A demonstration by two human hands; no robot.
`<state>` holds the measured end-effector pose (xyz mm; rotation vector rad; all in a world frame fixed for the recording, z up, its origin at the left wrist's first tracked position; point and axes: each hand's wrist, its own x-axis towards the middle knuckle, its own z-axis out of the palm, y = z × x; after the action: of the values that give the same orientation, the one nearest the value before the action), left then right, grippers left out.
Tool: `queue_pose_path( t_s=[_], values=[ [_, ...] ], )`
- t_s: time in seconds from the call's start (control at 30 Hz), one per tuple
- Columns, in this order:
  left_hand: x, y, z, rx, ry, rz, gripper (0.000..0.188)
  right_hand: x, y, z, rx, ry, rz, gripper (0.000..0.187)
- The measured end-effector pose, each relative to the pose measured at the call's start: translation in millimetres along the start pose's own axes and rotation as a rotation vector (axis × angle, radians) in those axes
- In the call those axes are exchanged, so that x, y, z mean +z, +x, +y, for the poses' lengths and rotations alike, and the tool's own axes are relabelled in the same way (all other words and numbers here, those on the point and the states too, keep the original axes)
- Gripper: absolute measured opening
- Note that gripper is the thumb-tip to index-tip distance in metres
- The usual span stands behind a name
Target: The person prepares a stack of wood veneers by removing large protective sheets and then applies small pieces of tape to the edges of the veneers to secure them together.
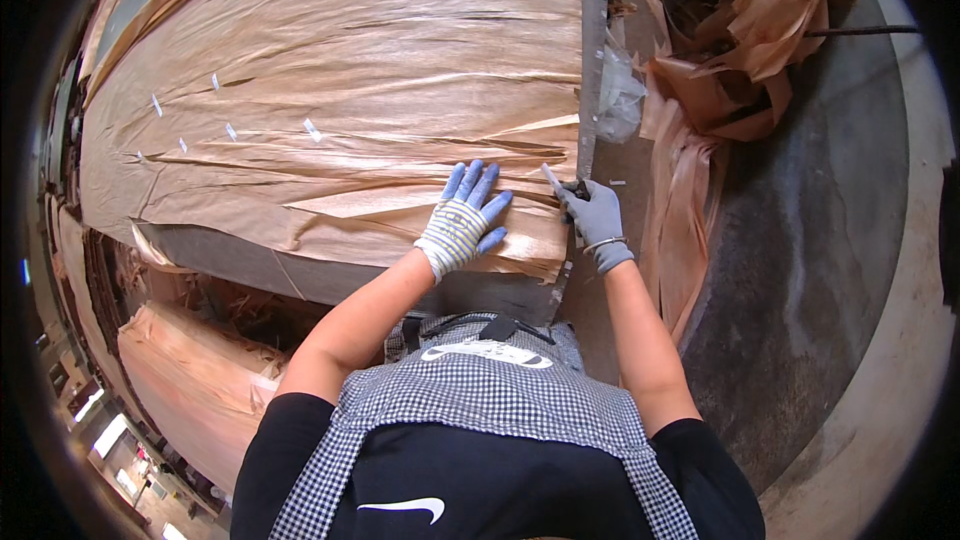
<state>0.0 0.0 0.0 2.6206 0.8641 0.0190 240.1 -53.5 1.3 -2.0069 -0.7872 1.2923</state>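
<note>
Past the checked apron (500,395), a grey table (440,290) shows its near edge under the spread veneer (400,60). The left hand (462,225) lies palm down on the veneer, fingers splayed, grasping nothing. By the veneer's right edge, the right hand (597,213) is curled around a knife (550,179), its blade pointing away. Farther off, tape bits (312,130) dot the veneer; beyond its right edge lie a clear bag (620,98) and crumpled scraps (785,15).
</note>
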Motion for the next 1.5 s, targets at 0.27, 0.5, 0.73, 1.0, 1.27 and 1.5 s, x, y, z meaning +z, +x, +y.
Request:
queue_pose_path(
  t_s=[0.27, 0.5, 0.73, 1.0, 1.27, 1.5],
  values=[
    [2, 12, 6, 0.062, -0.013, 0.022, 0.066, 8, -3, 0, -0.017, 0.020, 0.063, 0.018],
    [12, 16, 6, 0.041, -0.047, 0.049, 0.068, -1, -1, 0, -0.011, 0.002, 0.028, 0.018],
    [19, 15, 8, 0.019, 0.041, 0.029, 0.070, -9, -2, -2, -0.004, 0.010, 0.029, 0.022],
    [22, 15, 9, 0.019, 0.051, 0.062, 0.070, -2, -16, -27, -0.053, 0.155, -0.092, 0.016],
    [13, 19, 11, -0.078, -0.222, 0.141, 0.066, 24, 6, -23, 0.285, 0.154, -0.154, 0.018],
    [23, 33, 32, -0.130, 0.037, 0.105, 0.063, 24, -14, -19, 0.197, 0.320, -0.021, 0.012]
  ],
)
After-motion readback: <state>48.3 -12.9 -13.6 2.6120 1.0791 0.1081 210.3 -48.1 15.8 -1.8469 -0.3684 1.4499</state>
